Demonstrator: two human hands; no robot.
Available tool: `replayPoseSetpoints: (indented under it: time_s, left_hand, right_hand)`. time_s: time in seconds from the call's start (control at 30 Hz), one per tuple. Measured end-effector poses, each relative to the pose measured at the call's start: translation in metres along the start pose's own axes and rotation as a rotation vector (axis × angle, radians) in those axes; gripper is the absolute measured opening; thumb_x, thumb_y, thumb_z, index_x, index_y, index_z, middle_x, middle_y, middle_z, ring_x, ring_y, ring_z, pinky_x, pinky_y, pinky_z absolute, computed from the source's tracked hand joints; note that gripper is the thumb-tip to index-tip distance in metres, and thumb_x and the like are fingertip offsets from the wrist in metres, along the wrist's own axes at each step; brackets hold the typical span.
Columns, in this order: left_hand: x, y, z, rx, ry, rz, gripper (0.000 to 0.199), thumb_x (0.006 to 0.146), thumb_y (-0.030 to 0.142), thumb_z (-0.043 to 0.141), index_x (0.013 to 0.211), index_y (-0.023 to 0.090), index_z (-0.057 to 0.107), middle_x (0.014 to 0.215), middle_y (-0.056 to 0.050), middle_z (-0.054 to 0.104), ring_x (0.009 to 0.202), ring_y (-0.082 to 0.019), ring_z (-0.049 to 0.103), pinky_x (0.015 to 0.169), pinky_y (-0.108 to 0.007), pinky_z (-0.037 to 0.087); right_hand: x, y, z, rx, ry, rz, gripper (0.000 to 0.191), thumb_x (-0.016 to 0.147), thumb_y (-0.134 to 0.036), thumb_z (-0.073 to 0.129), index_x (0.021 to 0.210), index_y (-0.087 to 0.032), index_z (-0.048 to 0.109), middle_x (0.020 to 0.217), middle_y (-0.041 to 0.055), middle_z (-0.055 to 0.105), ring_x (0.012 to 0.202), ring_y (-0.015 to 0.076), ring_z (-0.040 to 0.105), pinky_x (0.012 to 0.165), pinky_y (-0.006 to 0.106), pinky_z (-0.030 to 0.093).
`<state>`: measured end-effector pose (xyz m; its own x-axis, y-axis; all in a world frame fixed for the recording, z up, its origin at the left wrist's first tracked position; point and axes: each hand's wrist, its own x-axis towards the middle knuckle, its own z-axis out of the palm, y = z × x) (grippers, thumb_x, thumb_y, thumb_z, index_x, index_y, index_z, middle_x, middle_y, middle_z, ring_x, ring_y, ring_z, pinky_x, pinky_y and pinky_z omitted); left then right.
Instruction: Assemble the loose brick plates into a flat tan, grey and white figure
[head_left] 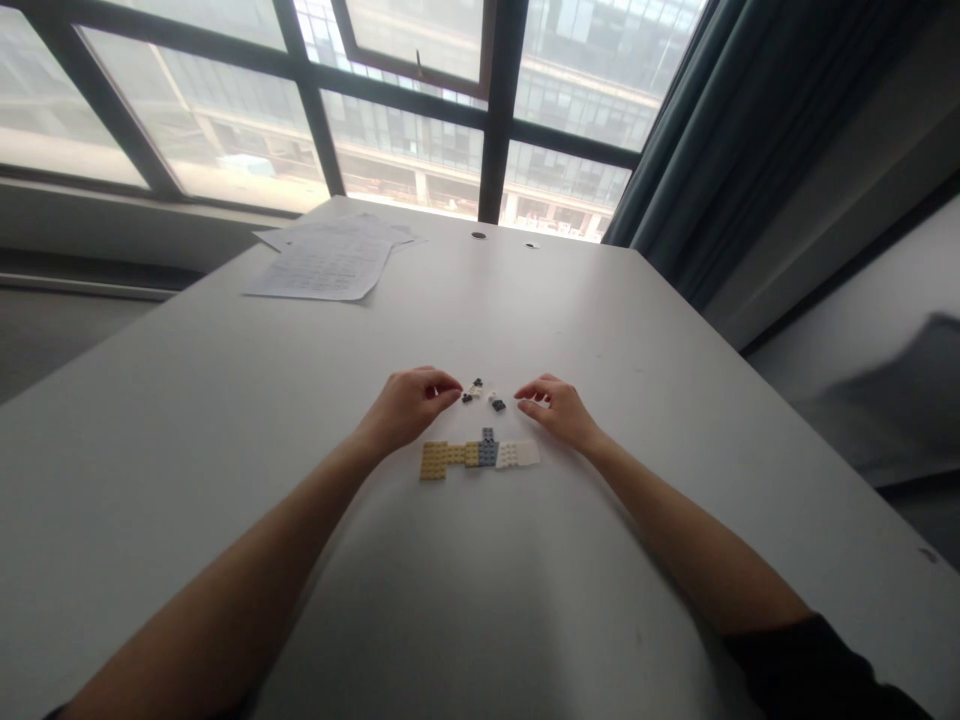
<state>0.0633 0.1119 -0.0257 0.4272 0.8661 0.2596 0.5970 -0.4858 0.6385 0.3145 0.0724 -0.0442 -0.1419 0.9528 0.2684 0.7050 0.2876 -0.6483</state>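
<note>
Studded row [487, 454]: toy-brick plates lying flat on the worktop [457, 600], nearer the person than the hands; tan section [433, 461] at left, grey section [487, 453] in the middle, white section [517, 455] at right.
Handling of the row: probably light and stiff, its joints apt to part if bent; best held by its outer edges, near a joint.
Small pieces [498, 405]: dark and white, lying beyond the row, between the hands; likely light and smooth, suited to a fingertip pinch on opposite sides.
Left hand [409, 405]: fingertips drawn together just beside the pieces; whether they grasp one cannot be told.
Right hand [561, 408]: fingers curled but parted, nothing visible between them.
Far worktop: printed sheets [322, 262], overlapping.
Background: window [409, 130]; dark curtain [690, 140] at right.
</note>
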Motion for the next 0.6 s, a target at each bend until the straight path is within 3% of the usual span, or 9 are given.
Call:
replayPoseSetpoints:
  time_s: [0.17, 0.4, 0.6]
  left_hand:
    - [0.0, -0.012, -0.003, 0.059, 0.126, -0.08, 0.027, 0.08, 0.038, 0.055, 0.09, 0.019, 0.071, 0.085, -0.004, 0.069, 0.074, -0.017, 0.059, 0.075, -0.029, 0.046]
    - [0.004, -0.006, 0.016, 0.289, -0.006, -0.084, 0.025, 0.078, 0.039, 0.056, 0.088, 0.023, 0.072, 0.089, -0.005, 0.067, 0.088, -0.022, 0.059, 0.082, -0.033, 0.045]
    - [0.01, -0.002, 0.023, 0.377, -0.03, -0.059, 0.026, 0.079, 0.036, 0.054, 0.09, 0.024, 0.073, 0.09, -0.006, 0.067, 0.089, -0.024, 0.059, 0.082, -0.034, 0.045]
  right_hand:
    - [0.004, 0.006, 0.005, -0.058, -0.011, -0.01, 0.021, 0.077, -0.015, 0.066, 0.097, -0.019, 0.071, 0.088, 0.0021, 0.063, 0.075, 0.0113, 0.055, 0.076, 0.025, 0.044]
    - [0.01, -0.012, 0.026, -0.18, 0.001, 0.078, 0.018, 0.08, -0.033, 0.066, 0.088, -0.019, 0.072, 0.083, 0.0034, 0.062, 0.077, 0.0138, 0.056, 0.077, 0.027, 0.042]
    - [0.008, -0.014, 0.025, -0.154, -0.067, -0.011, 0.013, 0.081, -0.022, 0.063, 0.089, -0.021, 0.073, 0.085, 0.0024, 0.063, 0.078, 0.0133, 0.055, 0.078, 0.026, 0.042]
